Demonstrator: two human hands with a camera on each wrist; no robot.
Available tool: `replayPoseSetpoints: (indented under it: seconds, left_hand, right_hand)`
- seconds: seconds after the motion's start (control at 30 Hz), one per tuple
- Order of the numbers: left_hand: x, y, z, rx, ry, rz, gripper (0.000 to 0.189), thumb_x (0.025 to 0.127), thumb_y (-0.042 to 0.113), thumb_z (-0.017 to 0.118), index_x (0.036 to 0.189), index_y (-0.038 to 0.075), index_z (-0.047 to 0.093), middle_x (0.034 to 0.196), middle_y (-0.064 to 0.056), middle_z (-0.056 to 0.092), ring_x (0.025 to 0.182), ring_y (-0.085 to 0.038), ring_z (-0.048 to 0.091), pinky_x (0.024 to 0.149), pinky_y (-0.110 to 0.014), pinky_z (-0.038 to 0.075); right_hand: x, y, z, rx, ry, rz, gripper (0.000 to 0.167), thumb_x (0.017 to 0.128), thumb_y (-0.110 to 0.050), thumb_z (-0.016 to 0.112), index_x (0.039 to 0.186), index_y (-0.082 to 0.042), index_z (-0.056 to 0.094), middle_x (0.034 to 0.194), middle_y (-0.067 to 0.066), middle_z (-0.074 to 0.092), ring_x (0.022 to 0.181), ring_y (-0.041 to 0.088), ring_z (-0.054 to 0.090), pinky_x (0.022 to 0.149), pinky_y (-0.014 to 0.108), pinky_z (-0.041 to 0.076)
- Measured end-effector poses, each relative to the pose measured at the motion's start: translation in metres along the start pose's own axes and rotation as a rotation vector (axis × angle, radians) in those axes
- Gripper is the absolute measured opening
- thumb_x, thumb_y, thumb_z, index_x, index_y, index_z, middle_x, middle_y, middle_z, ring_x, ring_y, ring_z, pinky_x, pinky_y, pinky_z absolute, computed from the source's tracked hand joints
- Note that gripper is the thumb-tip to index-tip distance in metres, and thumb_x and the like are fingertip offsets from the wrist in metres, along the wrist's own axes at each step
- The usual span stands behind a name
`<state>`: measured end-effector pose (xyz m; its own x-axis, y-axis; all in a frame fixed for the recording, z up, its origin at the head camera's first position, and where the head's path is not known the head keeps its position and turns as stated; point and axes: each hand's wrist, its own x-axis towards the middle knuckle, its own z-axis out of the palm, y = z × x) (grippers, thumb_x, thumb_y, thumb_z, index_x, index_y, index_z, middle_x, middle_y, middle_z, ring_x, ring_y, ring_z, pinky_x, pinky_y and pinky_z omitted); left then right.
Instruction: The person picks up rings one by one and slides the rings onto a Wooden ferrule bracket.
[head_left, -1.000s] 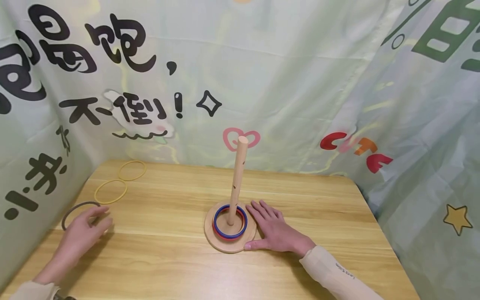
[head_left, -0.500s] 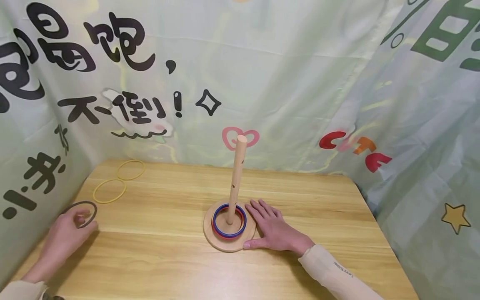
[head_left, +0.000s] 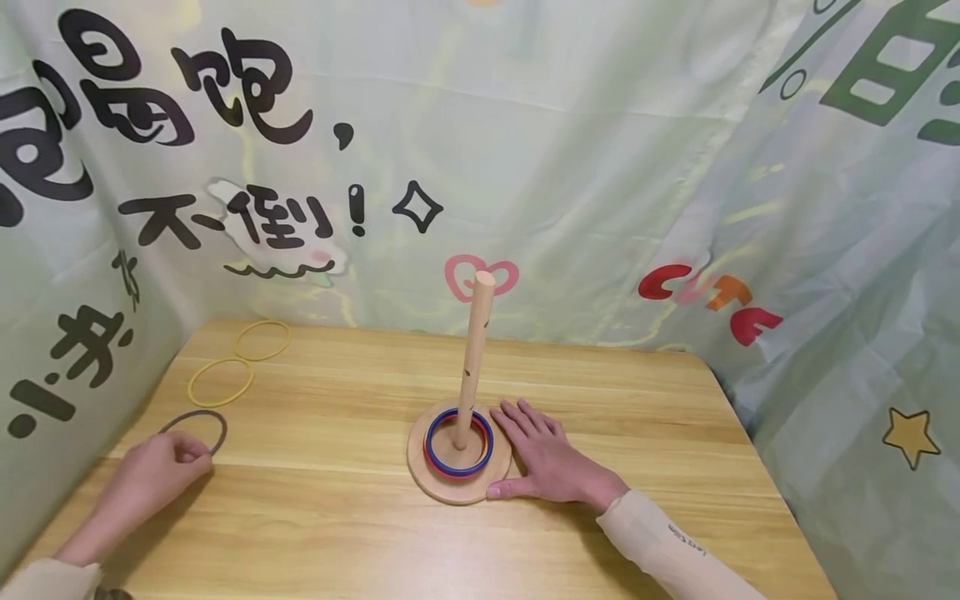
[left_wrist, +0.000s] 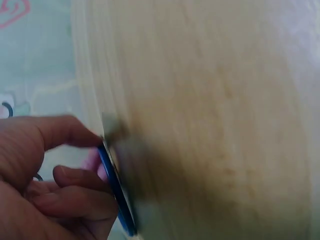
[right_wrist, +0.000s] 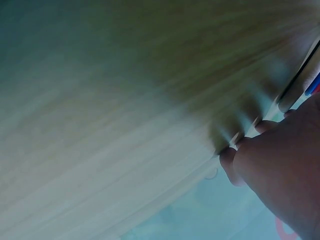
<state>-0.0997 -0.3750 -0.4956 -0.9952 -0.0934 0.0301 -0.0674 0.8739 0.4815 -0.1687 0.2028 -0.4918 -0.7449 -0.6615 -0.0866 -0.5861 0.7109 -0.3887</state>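
Observation:
My left hand (head_left: 153, 475) pinches a thin dark ring (head_left: 217, 414) between thumb and fingers at the table's left side. In the left wrist view this ring (left_wrist: 117, 190) looks blue and is seen nearly edge-on. Mid-table stands a wooden peg (head_left: 475, 358) on a round wooden base (head_left: 461, 496). Around the peg's foot lie a blue ring (head_left: 491, 454) and a red ring (head_left: 429, 460), the blue one on top. My right hand (head_left: 555, 462) rests against the base's right edge, its fingers extended and thumb spread. In the right wrist view that hand (right_wrist: 285, 155) partly covers the base.
Two thin yellow rings (head_left: 201, 401) lie on the table's far left, the farther one (head_left: 285, 346) near the back edge. Printed cloth (head_left: 570, 167) hangs behind the wooden table (head_left: 337, 517) and along both sides.
My left hand first moved left with the dark ring, then back right, and the ring now lies farther forward of the fingers. My right hand and the peg stay in place.

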Motion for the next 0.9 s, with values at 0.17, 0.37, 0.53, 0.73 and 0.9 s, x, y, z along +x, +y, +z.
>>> replayPoseSetpoints:
  seconds: [0.17,0.37,0.53,0.73,0.9]
  left_hand:
    - [-0.003,0.02,0.005,-0.032,0.021,0.061,0.016,0.09,0.018,0.083,0.098,0.007,0.075,0.087,-0.001,0.071,0.08,-0.019,0.064,0.071,-0.041,0.052]
    - [-0.01,0.045,0.01,-0.111,0.095,0.167,0.018,0.094,0.011,0.084,0.111,0.007,0.077,0.086,0.003,0.069,0.063,-0.009,0.054,0.053,-0.029,0.044]
    - [-0.011,0.064,0.013,-0.154,0.18,0.281,0.022,0.092,0.0,0.083,0.111,0.007,0.078,0.081,0.007,0.067,0.052,-0.005,0.046,0.043,-0.028,0.038]
    - [-0.009,0.084,0.012,-0.185,0.278,0.381,0.025,0.089,-0.002,0.086,0.11,0.011,0.08,0.084,0.01,0.068,0.054,-0.002,0.049,0.043,-0.024,0.037]
    - [-0.006,0.103,0.006,-0.211,0.337,0.433,0.027,0.088,-0.004,0.086,0.109,0.014,0.082,0.083,0.011,0.069,0.061,-0.002,0.053,0.05,-0.017,0.041]
  right_hand:
    - [0.0,0.0,0.001,0.005,0.009,-0.011,0.115,0.095,-0.071,0.073,0.175,-0.008,0.02,0.179,0.018,0.016,0.165,0.044,0.007,0.124,0.07,0.02]
    - [0.0,-0.001,0.0,0.012,0.015,-0.02,0.115,0.095,-0.069,0.074,0.174,-0.006,0.021,0.179,0.02,0.017,0.164,0.046,0.008,0.123,0.071,0.02]
    - [0.0,-0.001,0.0,0.016,0.021,-0.024,0.114,0.095,-0.068,0.075,0.174,-0.005,0.022,0.178,0.021,0.019,0.164,0.047,0.009,0.122,0.073,0.021]
    - [-0.001,-0.001,0.0,0.018,0.012,-0.015,0.114,0.095,-0.068,0.075,0.174,-0.006,0.022,0.179,0.02,0.018,0.164,0.047,0.008,0.122,0.073,0.021]
    - [-0.001,-0.001,0.0,0.026,0.016,-0.018,0.115,0.094,-0.068,0.075,0.174,-0.005,0.022,0.178,0.021,0.018,0.164,0.047,0.008,0.121,0.074,0.022]
